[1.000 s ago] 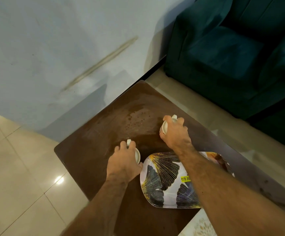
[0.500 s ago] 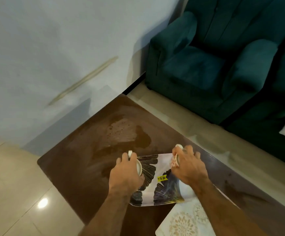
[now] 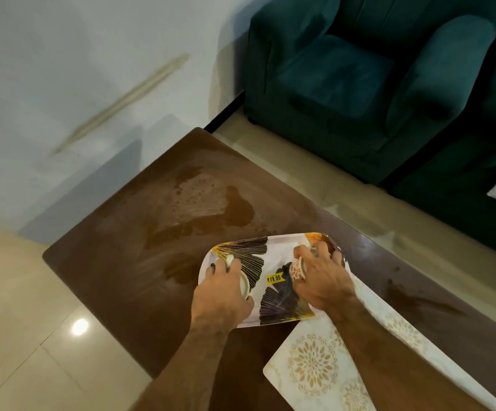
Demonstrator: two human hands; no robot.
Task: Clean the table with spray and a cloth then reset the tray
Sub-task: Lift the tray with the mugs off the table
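Note:
A white tray (image 3: pixel 273 255) with dark and gold leaf prints and a yellow price sticker lies on the dark brown table (image 3: pixel 116 262). My left hand (image 3: pixel 221 295) grips a white cup (image 3: pixel 244 284) over the tray's left end. My right hand (image 3: pixel 322 277) grips a second white cup with a reddish pattern (image 3: pixel 297 269) over the tray's right end. Whether the cups touch the tray is hidden by my fingers. Wet patches and wipe streaks (image 3: pixel 211 203) cover the tabletop beyond the tray. No spray bottle or cloth is in view.
A white placemat with gold floral medallions (image 3: pixel 312 363) lies at the near right, partly under the tray and my right arm. Green armchairs (image 3: pixel 359 78) stand beyond the table's far right. A white wall runs on the left, glossy tiled floor (image 3: pixel 18 336) below.
Both hands carried the cups from the bare tabletop back toward me and over the tray. The view tilted, bringing the armchairs and placemat further into sight.

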